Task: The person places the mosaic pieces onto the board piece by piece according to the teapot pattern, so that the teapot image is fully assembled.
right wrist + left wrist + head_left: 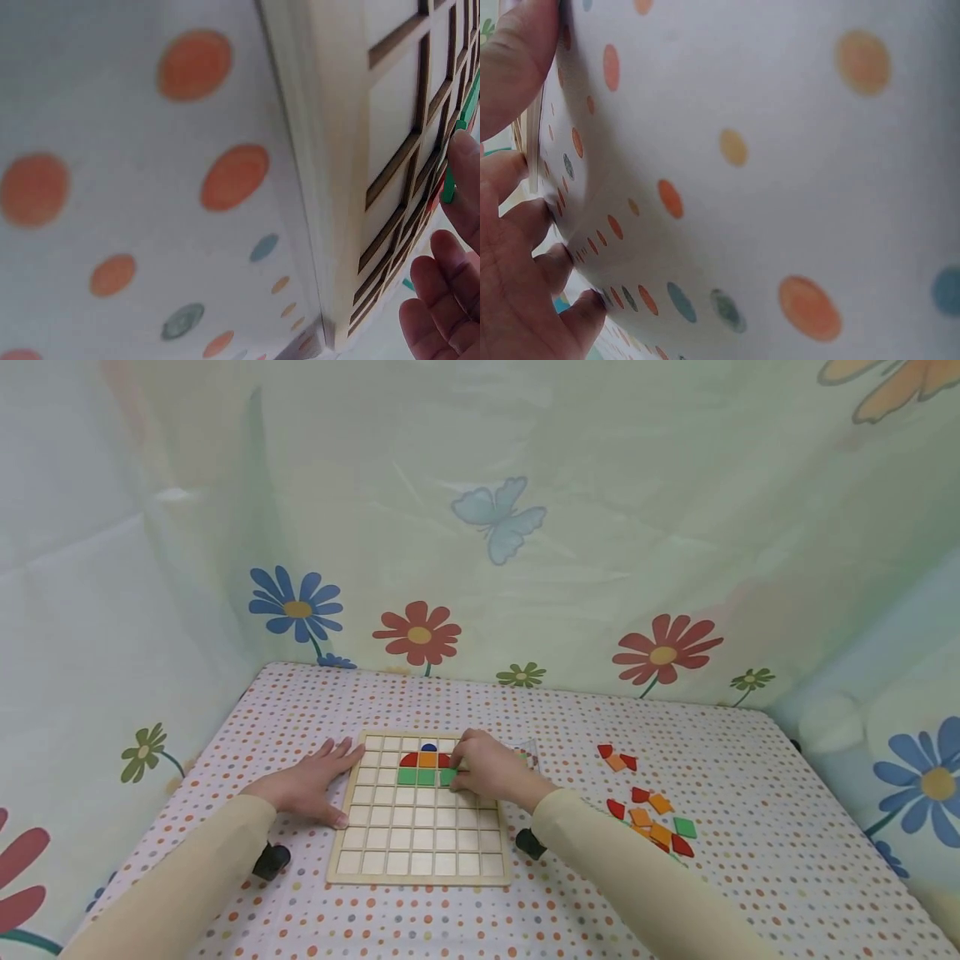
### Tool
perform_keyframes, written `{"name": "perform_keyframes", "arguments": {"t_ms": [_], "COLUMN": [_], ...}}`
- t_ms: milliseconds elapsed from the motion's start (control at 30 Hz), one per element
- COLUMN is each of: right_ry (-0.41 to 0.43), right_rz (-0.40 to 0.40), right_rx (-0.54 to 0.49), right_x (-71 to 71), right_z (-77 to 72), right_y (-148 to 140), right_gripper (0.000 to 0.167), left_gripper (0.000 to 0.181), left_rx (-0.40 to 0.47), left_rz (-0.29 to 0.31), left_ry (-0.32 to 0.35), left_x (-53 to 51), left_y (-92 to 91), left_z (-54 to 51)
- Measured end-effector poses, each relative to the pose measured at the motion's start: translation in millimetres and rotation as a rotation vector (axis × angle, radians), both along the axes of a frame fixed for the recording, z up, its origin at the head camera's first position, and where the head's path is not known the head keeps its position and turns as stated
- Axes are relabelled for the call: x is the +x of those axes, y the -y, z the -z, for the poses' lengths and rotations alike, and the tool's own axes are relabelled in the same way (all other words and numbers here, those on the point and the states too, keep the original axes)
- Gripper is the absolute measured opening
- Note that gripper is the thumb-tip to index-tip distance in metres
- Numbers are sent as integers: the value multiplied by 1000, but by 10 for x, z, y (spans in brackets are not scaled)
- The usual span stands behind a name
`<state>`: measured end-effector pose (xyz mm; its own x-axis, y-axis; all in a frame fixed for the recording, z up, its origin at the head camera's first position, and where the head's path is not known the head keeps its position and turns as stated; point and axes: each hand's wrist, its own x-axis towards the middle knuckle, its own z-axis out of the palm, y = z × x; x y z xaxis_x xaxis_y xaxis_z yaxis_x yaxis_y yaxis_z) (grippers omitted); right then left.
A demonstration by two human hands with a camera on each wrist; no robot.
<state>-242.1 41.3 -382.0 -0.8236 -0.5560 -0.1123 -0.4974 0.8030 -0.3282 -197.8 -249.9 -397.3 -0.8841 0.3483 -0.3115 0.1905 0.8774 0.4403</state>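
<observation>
A wooden grid board (414,880) lies on the dotted tablecloth. Near its top are a blue piece (428,747), an orange square (427,760), red curved pieces (408,760) on either side and a row of green squares (407,776). My right hand (486,766) is over the upper right of the grid, pinching a green square tile (449,184) between thumb and fingers; the tile is mostly hidden by the fingers. With fingers spread, my left hand (307,783) rests on the cloth, its thumb and fingertips touching the board's left edge.
Loose red, orange and green pieces (660,835) lie scattered on the right, with a smaller group (617,762) farther back. A printed sheet (531,748) shows partly behind my right hand. Fabric with flowers and butterflies encloses the table.
</observation>
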Motion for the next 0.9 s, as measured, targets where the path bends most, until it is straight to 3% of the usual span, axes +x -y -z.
{"name": "perform_keyframes", "arguments": {"t_ms": [567, 900], "right_ry": [-40, -88], "right_rz": [-24, -62], "right_rx": [21, 15], "right_x": [28, 10], "right_z": [14, 27], "right_y": [29, 34], "right_gripper": [22, 14], "left_gripper": [113, 112], "left_rx": [-10, -4], "left_rz": [6, 6], "left_ry": [-14, -16], "left_x": [3, 20], "left_y": [-1, -11], "left_z": [15, -13]}}
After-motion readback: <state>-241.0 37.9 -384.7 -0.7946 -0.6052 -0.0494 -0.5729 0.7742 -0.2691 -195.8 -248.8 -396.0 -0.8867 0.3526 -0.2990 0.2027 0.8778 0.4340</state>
